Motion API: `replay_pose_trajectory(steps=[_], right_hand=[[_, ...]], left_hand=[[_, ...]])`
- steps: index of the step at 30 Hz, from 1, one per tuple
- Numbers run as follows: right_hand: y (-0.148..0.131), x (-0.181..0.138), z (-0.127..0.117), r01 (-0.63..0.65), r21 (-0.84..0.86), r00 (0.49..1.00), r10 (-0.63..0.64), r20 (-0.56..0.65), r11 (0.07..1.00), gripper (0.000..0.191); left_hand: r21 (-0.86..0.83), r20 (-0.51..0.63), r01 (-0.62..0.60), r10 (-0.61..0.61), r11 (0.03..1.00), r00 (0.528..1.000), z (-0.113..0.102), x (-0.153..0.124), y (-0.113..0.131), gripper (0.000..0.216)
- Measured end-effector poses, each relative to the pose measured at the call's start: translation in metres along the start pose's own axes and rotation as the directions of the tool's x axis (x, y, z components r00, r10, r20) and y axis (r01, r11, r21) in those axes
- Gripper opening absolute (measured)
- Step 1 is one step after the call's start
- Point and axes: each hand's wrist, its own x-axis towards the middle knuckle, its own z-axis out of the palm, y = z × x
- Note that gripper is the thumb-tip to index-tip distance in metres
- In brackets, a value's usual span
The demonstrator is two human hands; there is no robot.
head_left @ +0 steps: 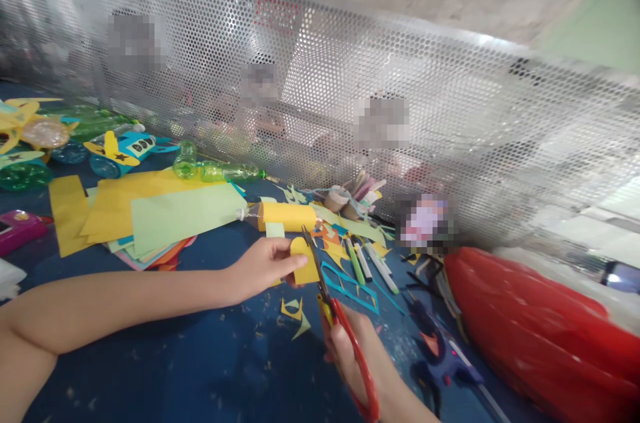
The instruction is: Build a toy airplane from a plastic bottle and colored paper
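My left hand pinches a small yellow paper piece above the blue table. My right hand grips red-handled scissors, whose blades reach up into the edge of that yellow piece. Just below the hands lie yellow paper offcuts and a teal paper cutout. A plastic bottle wrapped in yellow paper lies on its side just beyond my left hand.
Sheets of yellow and green paper are stacked at the left, with bottle-plane models behind. Markers lie to the right. A red plastic bag fills the right side. A perforated metal screen walls the table's far edge.
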Motion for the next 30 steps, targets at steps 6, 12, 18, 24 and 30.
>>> replay_pose_trajectory(steps=[6, 12, 18, 24, 30], right_hand=[[-0.003, 0.014, -0.015, -0.106, -0.284, 0.986, 0.063, -0.157, 0.953, 0.042], [0.032, 0.032, -0.033, -0.297, -0.721, 0.938, 0.049, -0.343, 0.626, 0.028], [0.033, 0.031, -0.033, -0.17, -0.783, 0.943, -0.132, -0.306, 0.598, 0.03], [0.0, 0.022, -0.023, 0.079, -0.121, 0.967, -0.106, -0.233, 0.99, 0.03], [-0.017, 0.017, -0.011, -0.022, 0.365, 1.0, 0.025, -0.003, 0.931, 0.033]], left_hand=[[-0.024, -0.004, 0.004, -0.004, 1.0, 1.0, -0.001, 0.001, -0.001, 0.024], [-0.037, -0.029, 0.06, -0.061, 0.997, 0.998, 0.0, 0.001, -0.004, 0.029], [0.043, -0.034, 0.058, -0.057, 0.997, 0.998, -0.001, 0.002, 0.0, 0.031], [0.254, 0.06, -0.049, 0.035, 0.966, 0.998, -0.002, 0.0, 0.002, 0.019], [0.541, 0.248, -0.25, 0.132, 0.803, 0.96, 0.002, -0.011, 0.005, 0.036]])
